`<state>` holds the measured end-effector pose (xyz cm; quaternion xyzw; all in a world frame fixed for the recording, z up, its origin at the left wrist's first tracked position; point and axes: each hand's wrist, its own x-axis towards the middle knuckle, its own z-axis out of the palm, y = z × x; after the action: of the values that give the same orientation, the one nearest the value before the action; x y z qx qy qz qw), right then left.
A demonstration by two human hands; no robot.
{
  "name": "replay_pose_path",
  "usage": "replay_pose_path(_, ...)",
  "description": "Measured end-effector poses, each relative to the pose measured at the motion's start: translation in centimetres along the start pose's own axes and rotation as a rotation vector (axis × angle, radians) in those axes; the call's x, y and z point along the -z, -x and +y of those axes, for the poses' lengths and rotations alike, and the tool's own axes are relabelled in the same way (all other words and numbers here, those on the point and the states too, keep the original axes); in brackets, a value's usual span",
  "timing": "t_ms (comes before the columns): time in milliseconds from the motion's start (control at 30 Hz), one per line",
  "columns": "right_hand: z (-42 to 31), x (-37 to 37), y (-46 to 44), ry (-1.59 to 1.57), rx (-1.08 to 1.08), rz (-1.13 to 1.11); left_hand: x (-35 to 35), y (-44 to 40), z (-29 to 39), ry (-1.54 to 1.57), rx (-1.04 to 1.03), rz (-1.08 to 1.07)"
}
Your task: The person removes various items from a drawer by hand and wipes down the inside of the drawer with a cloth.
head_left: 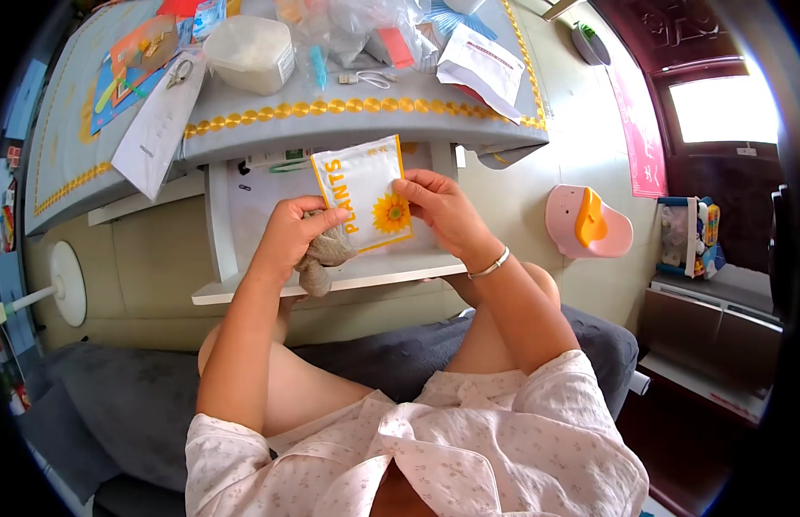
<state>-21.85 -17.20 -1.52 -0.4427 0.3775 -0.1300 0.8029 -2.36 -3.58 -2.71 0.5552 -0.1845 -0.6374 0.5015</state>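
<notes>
A white packet (363, 185) with yellow edges, the word PLANTS and a printed sunflower is held up between my hands, over an open drawer (236, 228). My left hand (301, 226) pinches the packet's lower left side with the thumb in front. A soft grey-brown bundle (329, 250), perhaps rolled socks or cloth, hangs at the same hand, partly hidden by the packet and fingers. On the packet's right edge, the thumb and fingers of my right hand (439, 202) are closed. Whether the packet's top is sealed I cannot tell.
Above the drawer, a table with a grey cloth (245, 142) carries a plastic tub (249, 53), clear bags (357, 30), a white cable (370, 79) and papers (482, 69). A pink potty (588, 221) stands on the floor at right, a white fan base (68, 284) at left.
</notes>
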Motion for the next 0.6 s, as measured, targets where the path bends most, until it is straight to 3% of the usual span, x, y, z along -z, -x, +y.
replay_pose_path(233, -1.6, 0.1, 0.3, 0.229, 0.342, 0.073, -0.9, 0.0, -0.6, -0.294, -0.281, 0.229)
replay_pose_path(300, -2.2, -0.3, 1.0, 0.613, 0.614, 0.231, -1.2, 0.1, -0.6, -0.349, -0.327, 0.261)
replay_pose_path(400, -2.2, -0.4, 1.4, 0.687, 0.752, 0.246, -2.0, 0.4, -0.7, -0.448, -0.439, 0.317)
replay_pose_path(433, -2.1, -0.5, 1.6, 0.685, 0.752, 0.246, -2.2, 0.6, -0.6, -0.491, -0.506, 0.34)
replay_pose_path(467, -2.0, -0.8, 2.0, 0.575, 0.55, 0.236, -2.3, 0.8, -0.6, -0.493, -0.505, 0.339)
replay_pose_path(500, -2.0, -1.0, 2.2, 0.463, 0.35, 0.225, -2.3, 0.9, -0.5, -0.682, -0.642, 0.336)
replay_pose_path(533, -2.3, -1.3, 2.3, 0.463, 0.35, 0.227, -2.4, 1.0, -0.5, -0.871, -0.778, 0.328)
replay_pose_path(600, -2.9, -1.9, 2.6, 0.227, 0.07, 0.111, -2.3, 1.1, -0.7, -1.009, -0.86, 0.334)
